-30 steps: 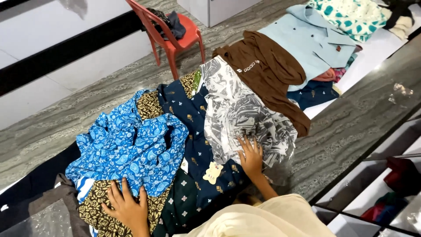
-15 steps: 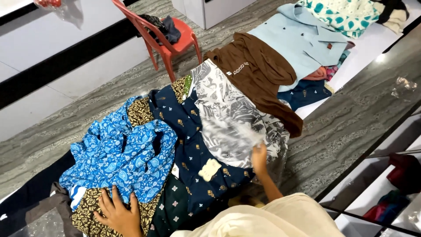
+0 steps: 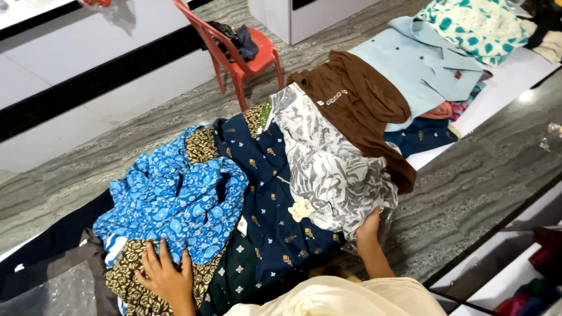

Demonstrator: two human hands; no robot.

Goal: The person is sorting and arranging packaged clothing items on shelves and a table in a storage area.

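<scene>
Since a second ago the right hand (image 3: 367, 225) has slid from the top of the grey-and-white leaf-print garment (image 3: 328, 167) down under its lower edge; its fingers are hidden beneath the cloth, so cannot tell if they grip; judged: it is getting under that piece to lift or shift it; left hand (image 3: 167, 275) has barely moved, lies flat with fingers spread wide on the brown-and-gold print cloth (image 3: 126, 287), holding nothing; view has swung a little; pile otherwise unchanged; the grey-and-white garment is crumpled, lying over the navy printed shirt (image 3: 266, 205) with a small paper tag (image 3: 301, 209) at its edge, brown top (image 3: 357, 105) just beside it; bright blue paisley cloth (image 3: 175, 205) bunched to the left; all on the grey stone bench (image 3: 468, 193); red plastic chair (image 3: 243, 55) behind.
</scene>
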